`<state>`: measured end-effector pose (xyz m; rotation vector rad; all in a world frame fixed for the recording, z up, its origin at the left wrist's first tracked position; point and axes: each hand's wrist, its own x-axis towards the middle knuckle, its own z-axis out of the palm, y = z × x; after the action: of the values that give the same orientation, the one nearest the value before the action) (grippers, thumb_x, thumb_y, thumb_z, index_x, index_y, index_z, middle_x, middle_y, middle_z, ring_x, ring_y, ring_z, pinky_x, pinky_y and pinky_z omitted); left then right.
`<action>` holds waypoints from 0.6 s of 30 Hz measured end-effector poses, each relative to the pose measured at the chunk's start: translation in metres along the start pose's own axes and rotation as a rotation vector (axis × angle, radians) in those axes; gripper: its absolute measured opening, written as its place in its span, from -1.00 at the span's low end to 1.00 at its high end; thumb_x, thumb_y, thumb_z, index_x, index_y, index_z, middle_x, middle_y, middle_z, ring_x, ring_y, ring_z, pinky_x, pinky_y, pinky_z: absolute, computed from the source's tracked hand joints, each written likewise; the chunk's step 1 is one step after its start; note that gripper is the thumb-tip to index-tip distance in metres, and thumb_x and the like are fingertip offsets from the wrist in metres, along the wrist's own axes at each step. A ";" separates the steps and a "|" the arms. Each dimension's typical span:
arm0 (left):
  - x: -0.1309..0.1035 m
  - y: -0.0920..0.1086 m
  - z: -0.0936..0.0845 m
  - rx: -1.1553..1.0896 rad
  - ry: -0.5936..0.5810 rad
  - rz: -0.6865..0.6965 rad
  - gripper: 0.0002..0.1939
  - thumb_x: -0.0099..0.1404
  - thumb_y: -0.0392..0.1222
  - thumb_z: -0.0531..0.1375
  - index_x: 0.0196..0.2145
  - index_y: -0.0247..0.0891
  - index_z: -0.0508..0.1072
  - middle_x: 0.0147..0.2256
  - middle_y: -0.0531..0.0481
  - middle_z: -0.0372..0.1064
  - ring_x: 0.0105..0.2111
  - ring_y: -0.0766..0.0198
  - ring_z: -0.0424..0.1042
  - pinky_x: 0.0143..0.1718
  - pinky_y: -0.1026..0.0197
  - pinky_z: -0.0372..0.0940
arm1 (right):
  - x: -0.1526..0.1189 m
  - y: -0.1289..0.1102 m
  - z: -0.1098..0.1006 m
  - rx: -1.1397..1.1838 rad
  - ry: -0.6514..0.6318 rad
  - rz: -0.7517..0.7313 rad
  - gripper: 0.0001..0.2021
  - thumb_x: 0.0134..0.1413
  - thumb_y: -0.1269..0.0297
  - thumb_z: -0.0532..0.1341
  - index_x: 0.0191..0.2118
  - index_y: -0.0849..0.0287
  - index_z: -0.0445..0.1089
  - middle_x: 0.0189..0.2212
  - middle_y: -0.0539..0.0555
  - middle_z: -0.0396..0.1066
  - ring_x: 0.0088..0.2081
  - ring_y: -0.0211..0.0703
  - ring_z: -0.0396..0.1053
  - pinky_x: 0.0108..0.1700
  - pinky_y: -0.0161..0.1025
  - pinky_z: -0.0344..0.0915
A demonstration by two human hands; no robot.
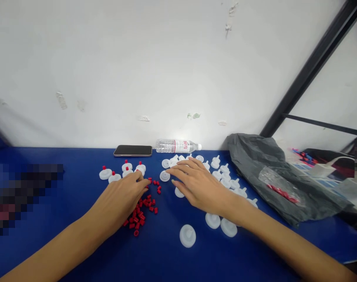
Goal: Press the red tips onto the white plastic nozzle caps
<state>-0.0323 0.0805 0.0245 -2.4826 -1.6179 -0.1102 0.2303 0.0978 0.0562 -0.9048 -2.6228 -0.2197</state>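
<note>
Head view: the left hand (128,187) is palm down over the inner edge of a loose heap of small red plastic caps (138,214). Its fingers are bent downward with the tips hidden; whether they pinch a cap cannot be told. Just beyond it stands a group of white plastic discs topped with red caps (105,174), apparently kept to that side so they stay separate from bare ones.

The right hand (196,185) is palm down, fingers moderately spread and thumb apart, nothing visibly gripped between them. It lies over the near side of a scatter of white plastic discs with narrow spouts (213,220), most spout up, some tipped. The spread suggests reaching or sorting rather than holding; contact cannot be confirmed. One bare disc (188,235) sits apart, nearer the wearer.

The caps lie between the two disc groups, presumably for access from either side. A black-screened phone (133,151) and clear plastic bottle (177,146) lie against the wall (172,70), seemingly out of the working area.
</note>
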 end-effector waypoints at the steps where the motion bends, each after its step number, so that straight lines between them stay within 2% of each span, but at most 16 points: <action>1: 0.000 0.001 0.000 0.005 -0.011 0.003 -0.65 0.53 -0.33 0.03 -0.04 -0.17 0.62 -0.12 -0.11 0.51 -0.35 0.19 0.51 -0.48 0.19 0.14 | 0.007 0.002 0.000 -0.036 -0.018 -0.010 -0.69 0.54 0.33 0.13 0.25 0.23 0.43 0.13 0.21 0.56 0.23 0.16 0.43 0.37 0.28 0.23; 7: 0.001 0.002 -0.002 0.015 -0.056 0.010 -0.56 0.40 -0.53 -0.02 -0.13 -0.19 0.60 -0.14 -0.09 0.49 -0.40 0.24 0.50 -0.53 0.21 0.07 | 0.039 0.009 0.006 -0.149 -0.094 -0.096 -0.82 0.47 0.34 0.23 0.02 0.22 0.56 -0.13 0.20 0.64 0.13 0.18 0.48 0.33 0.25 0.21; 11: 0.001 0.003 -0.005 0.020 -0.062 -0.004 -0.58 0.40 -0.51 -0.03 -0.14 -0.20 0.58 -0.15 -0.10 0.48 -0.43 0.25 0.49 -0.53 0.23 0.11 | 0.044 0.010 0.014 -0.164 -0.096 -0.104 -0.86 0.39 0.48 0.26 -0.07 0.21 0.57 -0.21 0.16 0.65 0.04 0.13 0.52 0.28 0.19 0.25; 14: 0.001 0.002 -0.003 0.022 -0.050 -0.025 -0.63 0.48 -0.42 -0.03 -0.14 -0.22 0.58 -0.12 -0.15 0.47 -0.41 0.19 0.51 -0.51 0.21 0.18 | 0.044 0.010 0.015 -0.154 -0.072 -0.106 -0.83 0.34 0.55 0.29 -0.06 0.19 0.56 -0.22 0.11 0.65 0.02 0.08 0.54 0.31 0.16 0.23; 18: 0.001 0.001 -0.001 0.008 -0.051 -0.052 -0.67 0.48 -0.38 0.02 -0.20 -0.24 0.60 -0.16 -0.16 0.47 -0.40 0.17 0.52 -0.47 0.22 0.28 | 0.036 0.014 0.004 -0.136 -0.010 -0.111 -0.73 0.38 0.55 0.26 0.10 0.19 0.52 -0.11 0.11 0.64 0.03 0.02 0.54 0.34 0.16 0.21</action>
<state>-0.0312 0.0810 0.0251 -2.4577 -1.6995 -0.0478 0.2115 0.1295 0.0667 -0.8058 -2.6964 -0.4281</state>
